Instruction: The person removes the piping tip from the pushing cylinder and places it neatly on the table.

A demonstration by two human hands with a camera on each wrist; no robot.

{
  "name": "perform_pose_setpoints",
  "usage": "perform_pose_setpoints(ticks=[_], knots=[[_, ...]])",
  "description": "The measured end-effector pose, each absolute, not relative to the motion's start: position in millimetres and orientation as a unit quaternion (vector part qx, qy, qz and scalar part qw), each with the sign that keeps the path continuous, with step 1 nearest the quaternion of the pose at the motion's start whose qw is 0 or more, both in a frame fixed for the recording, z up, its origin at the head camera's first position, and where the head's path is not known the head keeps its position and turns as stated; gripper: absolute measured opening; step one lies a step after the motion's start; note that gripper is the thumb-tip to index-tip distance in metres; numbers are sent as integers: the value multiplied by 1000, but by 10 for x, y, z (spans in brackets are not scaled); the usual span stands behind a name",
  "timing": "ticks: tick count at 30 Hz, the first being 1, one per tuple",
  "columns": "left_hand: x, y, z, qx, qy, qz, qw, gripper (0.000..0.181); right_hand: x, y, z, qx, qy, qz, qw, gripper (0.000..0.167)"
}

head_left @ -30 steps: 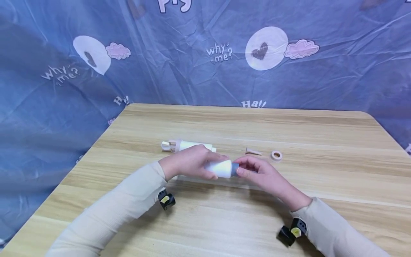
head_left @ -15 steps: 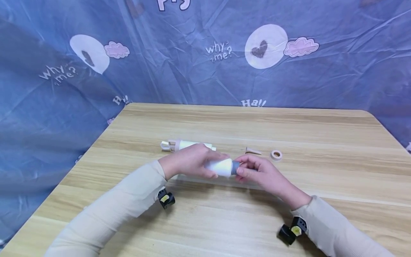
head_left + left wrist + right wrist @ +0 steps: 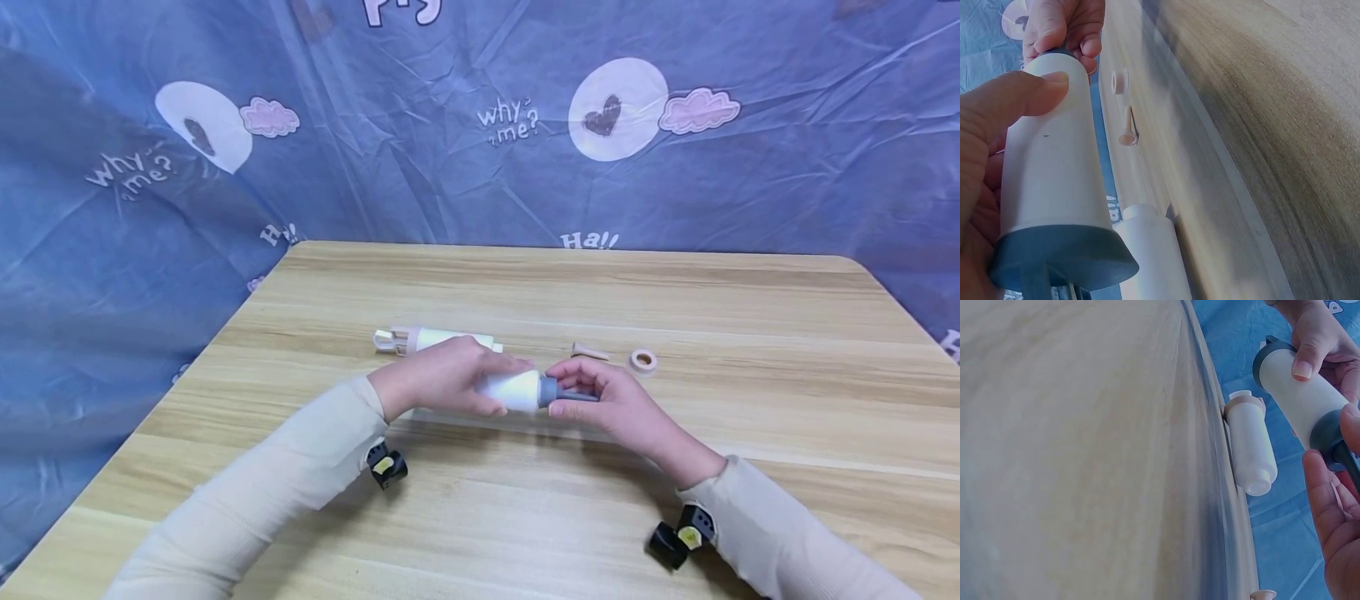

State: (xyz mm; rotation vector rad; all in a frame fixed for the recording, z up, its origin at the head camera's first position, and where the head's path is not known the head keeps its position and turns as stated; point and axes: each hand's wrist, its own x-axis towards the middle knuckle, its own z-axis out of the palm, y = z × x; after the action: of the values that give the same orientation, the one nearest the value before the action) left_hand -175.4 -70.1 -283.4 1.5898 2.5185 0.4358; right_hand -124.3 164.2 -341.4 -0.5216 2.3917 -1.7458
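Note:
My left hand (image 3: 450, 375) grips a white cylindrical tube (image 3: 516, 392), thumb along its side in the left wrist view. A dark grey-blue end piece (image 3: 1063, 253) closes the tube's near end there. At its other end sits a grey-blue cap (image 3: 548, 392) with a thin spout (image 3: 579, 396) pointing right. My right hand (image 3: 615, 400) has thumb and fingertips on opposite sides of that cap (image 3: 1329, 437); the spout runs between thumb and fingers. Tube and hands are above the table.
Behind my left hand lies a second white tube (image 3: 453, 338) with a pale pink collar and a white end loop. A small pink cone-shaped piece (image 3: 589, 352) and a pink ring (image 3: 642, 361) lie farther right on the wooden table (image 3: 480, 517). A blue printed cloth (image 3: 420, 167) hangs behind.
The right thumb and fingers have shifted and spread slightly on the cap, so more of cap and spout shows. Left hand and tube hardly move; the loose pieces stay put.

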Motion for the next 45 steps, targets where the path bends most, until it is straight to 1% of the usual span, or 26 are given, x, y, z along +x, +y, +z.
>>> perform_pose_setpoints(ticks=[8,16,19,26,29,32,36,45], knots=[[-1751,-697,-2821,526,836,141,62,55,-1242,1638,-3405,-172,798,-574,54,38],[-1754,-689,-2824,519,840,143,72,55,-1241,1636,-3402,-169,799,-575,49,41],[-1750,-694,-2822,519,840,144,69,56,-1241,1642,-3408,-177,798,-573,54,43],[-1755,-710,-2831,520,838,152,64,55,-1238,1642,-3407,-174,781,-594,75,36],[-1749,-717,-2827,522,837,153,59,55,-1235,1633,-3397,-171,763,-617,93,36],[-1745,-722,-2827,526,835,155,51,55,-1231,1628,-3388,-170,755,-626,97,36],[-1743,-727,-2832,529,832,158,44,54,-1229,1622,-3384,-166,761,-621,87,36],[-1735,-746,-2814,532,831,157,41,56,-1225,1613,-3399,-165,790,-588,46,38]])
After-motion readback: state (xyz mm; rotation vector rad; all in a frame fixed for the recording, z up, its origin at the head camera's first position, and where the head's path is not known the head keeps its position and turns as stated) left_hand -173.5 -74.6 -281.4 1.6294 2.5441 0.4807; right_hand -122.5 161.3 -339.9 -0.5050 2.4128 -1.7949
